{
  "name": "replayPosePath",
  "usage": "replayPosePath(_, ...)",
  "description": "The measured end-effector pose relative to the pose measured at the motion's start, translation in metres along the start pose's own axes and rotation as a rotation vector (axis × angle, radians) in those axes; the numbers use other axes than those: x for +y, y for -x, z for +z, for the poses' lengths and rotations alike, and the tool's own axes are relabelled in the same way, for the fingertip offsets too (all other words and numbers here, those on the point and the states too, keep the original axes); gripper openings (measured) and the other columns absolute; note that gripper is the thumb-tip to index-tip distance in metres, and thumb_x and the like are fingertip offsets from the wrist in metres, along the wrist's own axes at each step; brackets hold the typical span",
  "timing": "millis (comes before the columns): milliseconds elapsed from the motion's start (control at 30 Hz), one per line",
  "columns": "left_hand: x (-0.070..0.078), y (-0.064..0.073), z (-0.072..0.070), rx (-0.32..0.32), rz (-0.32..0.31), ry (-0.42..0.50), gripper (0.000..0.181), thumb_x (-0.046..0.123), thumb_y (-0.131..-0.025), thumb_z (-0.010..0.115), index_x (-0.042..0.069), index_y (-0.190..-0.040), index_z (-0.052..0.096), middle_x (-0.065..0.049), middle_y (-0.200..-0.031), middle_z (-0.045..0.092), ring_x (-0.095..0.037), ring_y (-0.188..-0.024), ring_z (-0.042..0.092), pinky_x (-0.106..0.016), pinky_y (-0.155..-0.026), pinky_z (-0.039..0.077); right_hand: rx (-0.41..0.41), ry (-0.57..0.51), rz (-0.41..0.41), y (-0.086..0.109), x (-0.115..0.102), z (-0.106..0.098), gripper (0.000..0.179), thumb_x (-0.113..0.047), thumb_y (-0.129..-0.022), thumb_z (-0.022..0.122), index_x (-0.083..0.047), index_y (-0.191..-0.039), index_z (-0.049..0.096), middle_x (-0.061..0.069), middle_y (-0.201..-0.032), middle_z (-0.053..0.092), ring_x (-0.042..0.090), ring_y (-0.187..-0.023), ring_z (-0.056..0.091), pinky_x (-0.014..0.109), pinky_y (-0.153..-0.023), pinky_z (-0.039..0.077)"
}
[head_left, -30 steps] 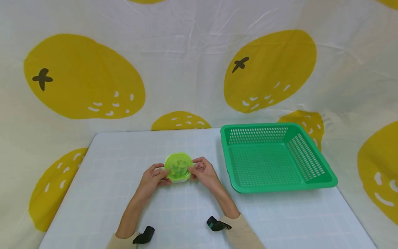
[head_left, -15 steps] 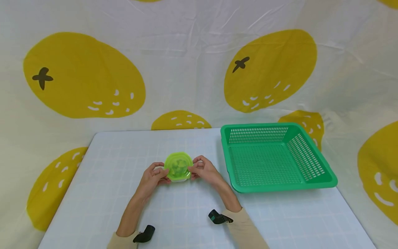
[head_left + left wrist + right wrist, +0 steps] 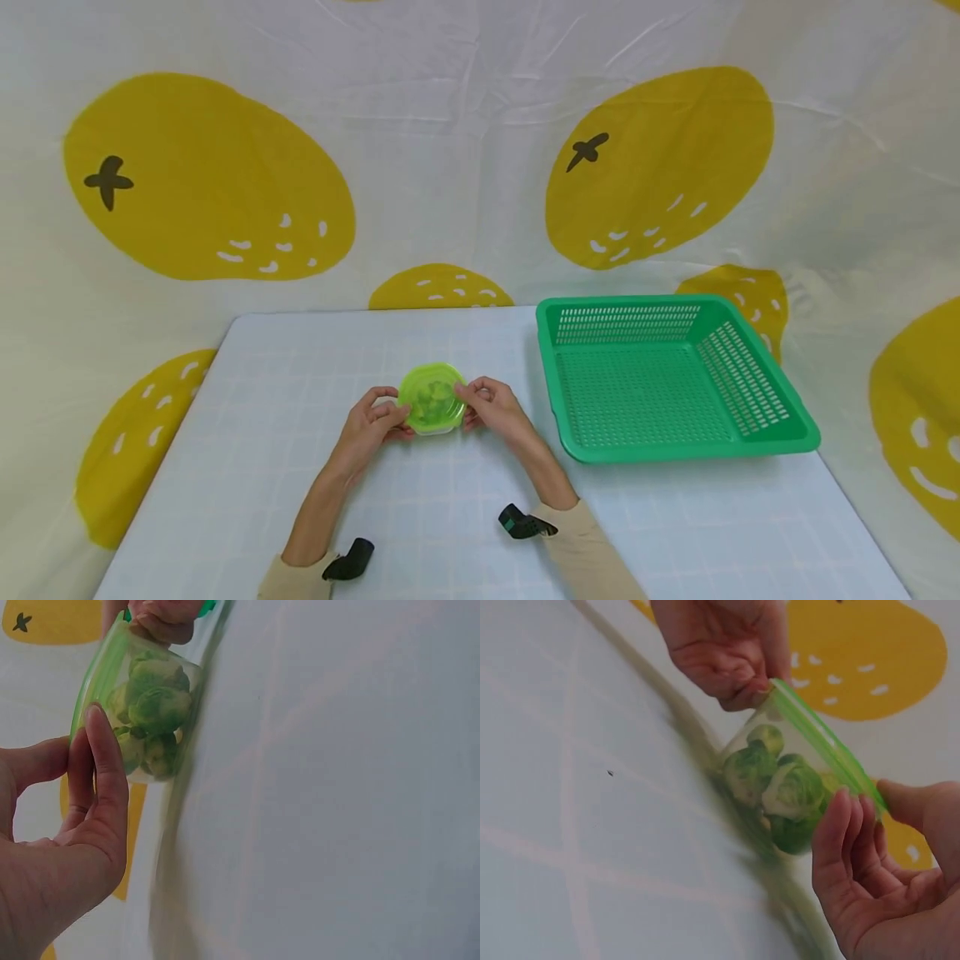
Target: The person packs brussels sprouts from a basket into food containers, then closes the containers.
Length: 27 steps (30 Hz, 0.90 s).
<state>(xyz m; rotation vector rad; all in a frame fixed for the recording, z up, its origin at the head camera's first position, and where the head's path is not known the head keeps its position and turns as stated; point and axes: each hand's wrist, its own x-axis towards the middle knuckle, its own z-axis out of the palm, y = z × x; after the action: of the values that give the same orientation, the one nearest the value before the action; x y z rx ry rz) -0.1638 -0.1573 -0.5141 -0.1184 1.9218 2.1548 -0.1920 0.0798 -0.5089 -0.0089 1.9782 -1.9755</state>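
A small clear food container with a lime-green lid (image 3: 433,396) is between both hands near the middle of the table. Through its clear wall several Brussels sprouts (image 3: 791,787) show, also visible as green sprouts (image 3: 159,709) in the left wrist view. My left hand (image 3: 369,427) pinches the left side, thumb on the lid's edge and fingers against the wall. On the opposite side my right hand (image 3: 497,411) grips the lid's rim, its thumb on top and fingers below the edge. The container's base is close to the tabletop.
A green plastic basket (image 3: 637,450) with slotted walls stands at the right of the table. The pale checked tabletop (image 3: 300,358) meets a white cloth backdrop (image 3: 450,183) printed with big yellow fruits behind it.
My right thumb has moved along the lid's rim toward the far side. The left hand keeps its hold, and the container stays at about the same spot. The head view has shifted slightly.
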Motion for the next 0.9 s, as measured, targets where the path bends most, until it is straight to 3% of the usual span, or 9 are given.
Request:
replayPosePath(333, 0.0011, -0.0030, 0.0018, 0.000, 0.008, 0.014, 0.036, 0.003, -0.101, 0.063, -0.002, -0.130, 0.042, -0.005, -0.073, 0.061, -0.020, -0.071, 0.070, -0.030, -0.072, 0.061, 0.004, -0.072, 0.030, -0.0014, 0.0007, -0.0012, 0.025, -0.029, -0.101, 0.069, -0.008, -0.090, 0.060, 0.001, -0.071, 0.060, 0.014, -0.062, 0.059, 0.028, -0.060, 0.055)
replayPosePath(700, 0.0017, -0.0024, 0.0030, -0.018, 0.023, 0.006, 0.038, 0.005, -0.102, 0.063, -0.003, -0.131, 0.041, -0.005, -0.075, 0.062, -0.021, -0.073, 0.070, -0.031, -0.075, 0.061, 0.029, -0.051, 0.068, -0.0035, 0.0014, -0.0021, 0.025, -0.033, -0.098, 0.071, -0.011, -0.091, 0.060, -0.001, -0.070, 0.057, 0.012, -0.062, 0.056, 0.028, -0.057, 0.054)
replayPosePath(900, 0.0024, -0.0016, 0.0037, 0.021, -0.001, 0.007, 0.037, 0.006, -0.101, 0.064, -0.002, -0.130, 0.042, -0.005, -0.074, 0.063, -0.022, -0.071, 0.070, -0.031, -0.075, 0.061, 0.006, -0.034, 0.052, -0.0032, 0.0004, -0.0023, 0.024, -0.032, -0.099, 0.070, -0.010, -0.093, 0.060, 0.000, -0.072, 0.058, 0.012, -0.063, 0.057, 0.028, -0.057, 0.054)
